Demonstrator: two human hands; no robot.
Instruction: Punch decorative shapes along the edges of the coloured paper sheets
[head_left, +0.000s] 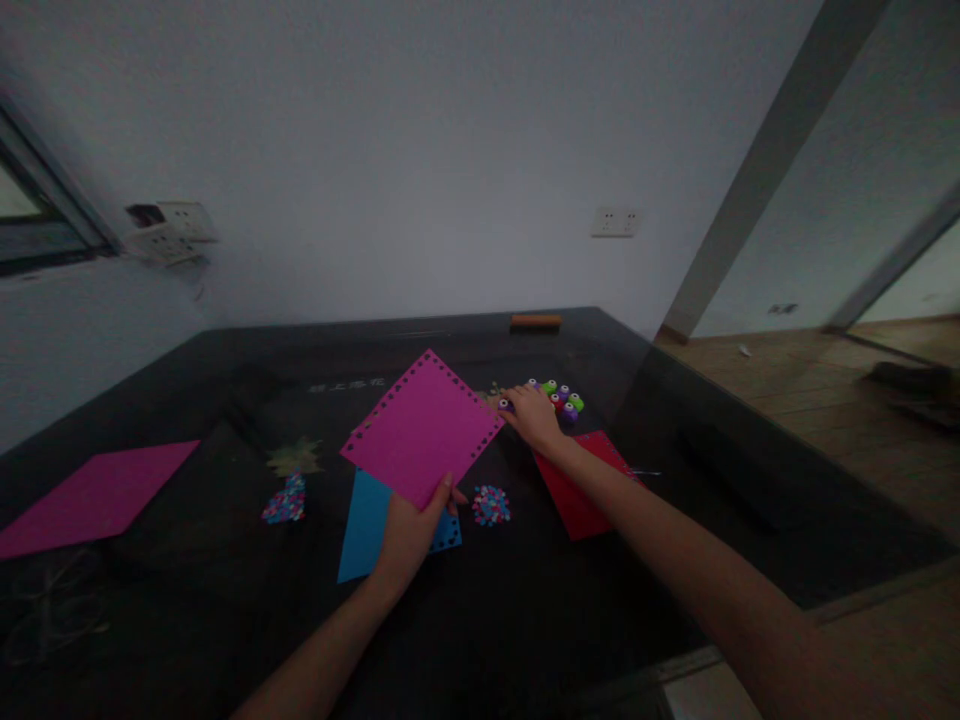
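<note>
My left hand [411, 525] grips the lower corner of a pink paper sheet [424, 430], thumb on top. Punched shapes line several of the sheet's edges. My right hand [534, 415] is closed around a small purple craft punch [505, 404] with a white round top, close to the sheet's right corner. Whether the punch touches the paper, I cannot tell. Just beyond my right hand stand several more punches [570, 410] in purple, green and red. Partly under my left hand lies a blue sheet [363, 525] with punched edges; a red sheet [574, 490] is partly covered by my right forearm.
Small piles of paper confetti lie on the dark table [525, 620]: one pile [491, 506] near the middle, another [286, 500] to the left. Another pink sheet [97, 495] is at far left. A brown bar [535, 321] rests along the back edge, before the wall.
</note>
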